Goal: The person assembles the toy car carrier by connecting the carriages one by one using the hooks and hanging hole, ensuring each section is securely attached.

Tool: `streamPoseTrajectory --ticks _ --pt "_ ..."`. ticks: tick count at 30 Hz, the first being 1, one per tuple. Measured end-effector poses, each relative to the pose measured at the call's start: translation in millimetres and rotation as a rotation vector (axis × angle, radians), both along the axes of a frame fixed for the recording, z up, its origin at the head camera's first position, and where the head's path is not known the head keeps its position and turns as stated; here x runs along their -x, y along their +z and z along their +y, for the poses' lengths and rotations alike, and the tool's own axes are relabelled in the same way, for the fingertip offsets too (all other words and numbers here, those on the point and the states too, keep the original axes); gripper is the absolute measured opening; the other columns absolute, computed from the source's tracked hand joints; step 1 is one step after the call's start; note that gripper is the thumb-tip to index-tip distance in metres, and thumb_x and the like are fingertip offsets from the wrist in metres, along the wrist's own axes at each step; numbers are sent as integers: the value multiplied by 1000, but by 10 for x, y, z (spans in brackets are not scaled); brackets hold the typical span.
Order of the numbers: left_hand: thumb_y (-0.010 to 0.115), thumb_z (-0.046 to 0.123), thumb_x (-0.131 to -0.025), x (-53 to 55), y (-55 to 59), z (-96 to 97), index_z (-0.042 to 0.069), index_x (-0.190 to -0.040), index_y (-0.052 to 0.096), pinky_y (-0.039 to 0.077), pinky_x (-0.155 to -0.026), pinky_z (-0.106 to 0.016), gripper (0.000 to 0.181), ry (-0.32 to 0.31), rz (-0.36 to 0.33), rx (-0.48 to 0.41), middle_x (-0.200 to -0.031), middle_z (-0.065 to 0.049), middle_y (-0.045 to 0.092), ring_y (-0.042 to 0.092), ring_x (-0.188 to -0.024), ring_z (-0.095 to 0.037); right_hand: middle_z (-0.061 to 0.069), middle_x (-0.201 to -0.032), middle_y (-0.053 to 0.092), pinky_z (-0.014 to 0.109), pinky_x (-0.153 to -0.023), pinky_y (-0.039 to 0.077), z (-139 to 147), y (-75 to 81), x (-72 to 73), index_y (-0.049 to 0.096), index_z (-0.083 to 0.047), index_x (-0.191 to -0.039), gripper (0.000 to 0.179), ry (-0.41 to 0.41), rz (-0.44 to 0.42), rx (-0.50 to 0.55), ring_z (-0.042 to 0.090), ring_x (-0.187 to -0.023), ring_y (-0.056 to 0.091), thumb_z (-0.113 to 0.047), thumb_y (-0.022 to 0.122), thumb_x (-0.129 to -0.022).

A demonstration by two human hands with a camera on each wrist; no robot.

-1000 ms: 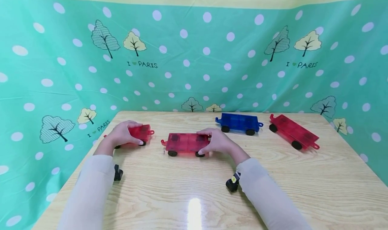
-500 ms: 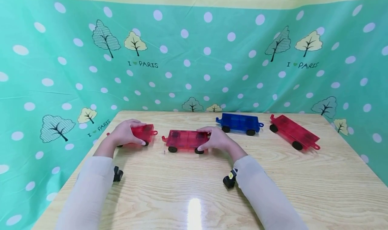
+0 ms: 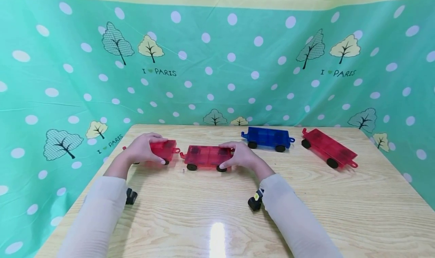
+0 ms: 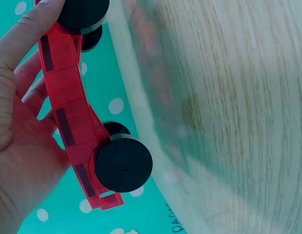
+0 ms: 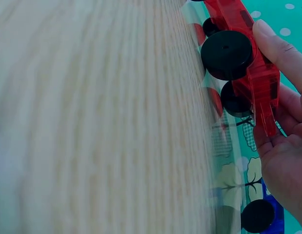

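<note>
My left hand [image 3: 144,149] grips a translucent red toy train car [image 3: 165,149] with black wheels, thumb on the near side and fingers over the far side. In the left wrist view, this car's underside and wheels [image 4: 124,165] show beside the thumb. To its right, my right hand [image 3: 242,156] pinches the right end of a second red train car [image 3: 206,155]. The second car's hook [image 3: 182,155] is very close to the first car's loop [image 3: 176,150]; whether they touch, I cannot tell. A reddish reflection lies under each car.
Behind my right hand stands a blue train car [image 3: 268,138]. Another red train car [image 3: 329,147] sits angled at the far right. A polka-dot cloth [image 3: 217,84] hangs along the back and sides of the wooden table [image 3: 190,212]. Black wrist cameras [image 3: 255,202] hang below the sleeves.
The left hand has moved its car rightward. The right hand's car has moved slightly away and a little left, narrowing the gap between the two. The other cars stay in place.
</note>
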State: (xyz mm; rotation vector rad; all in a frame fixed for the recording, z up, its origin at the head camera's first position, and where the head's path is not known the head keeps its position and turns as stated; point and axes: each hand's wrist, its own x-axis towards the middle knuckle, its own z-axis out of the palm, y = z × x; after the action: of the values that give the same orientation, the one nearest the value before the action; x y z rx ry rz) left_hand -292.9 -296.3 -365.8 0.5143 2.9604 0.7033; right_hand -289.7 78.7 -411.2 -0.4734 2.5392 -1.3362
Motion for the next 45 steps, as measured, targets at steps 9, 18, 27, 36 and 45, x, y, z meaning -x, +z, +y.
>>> streamPoseTrajectory --ticks 9,18,27,36,45 --pt "94 35 -59 -40 22 116 9 -134 61 53 -85 -50 86 -31 1 -12 -134 -16 51 42 -122 -40 0 -143 51 44 -107 37 9 15 -10 61 -27 -134 76 3 -17 -2 22 -134 39 -29 93 -65" --pt "95 31 -59 -64 13 167 9 -134 61 54 -83 -50 85 -23 -11 -13 -134 -16 51 42 -122 -40 -1 -142 51 42 -107 38 11 32 -23 60 -26 -135 75 15 -23 5 21 -133 40 -27 92 -67" --pt "94 32 -60 -29 -13 149 11 -137 59 54 -83 -49 87 -19 -38 6 -136 -17 49 40 -124 -41 0 -142 51 42 -107 37 17 35 -17 61 -26 -135 76 22 -22 11 22 -132 41 -27 92 -65" --pt "93 34 -62 6 -145 117 9 -136 58 50 -90 -52 86 -31 -69 -12 -138 -18 49 40 -125 -42 0 -143 50 43 -109 35 27 11 -7 59 -27 -136 77 26 -12 -1 22 -135 39 -28 92 -66" --pt "93 37 -62 7 -198 106 9 -136 58 48 -93 -53 87 -35 -64 -26 -137 -19 50 40 -126 -42 1 -142 51 43 -109 35 50 1 -38 58 -23 -137 78 34 10 7 23 -135 40 -28 91 -67"
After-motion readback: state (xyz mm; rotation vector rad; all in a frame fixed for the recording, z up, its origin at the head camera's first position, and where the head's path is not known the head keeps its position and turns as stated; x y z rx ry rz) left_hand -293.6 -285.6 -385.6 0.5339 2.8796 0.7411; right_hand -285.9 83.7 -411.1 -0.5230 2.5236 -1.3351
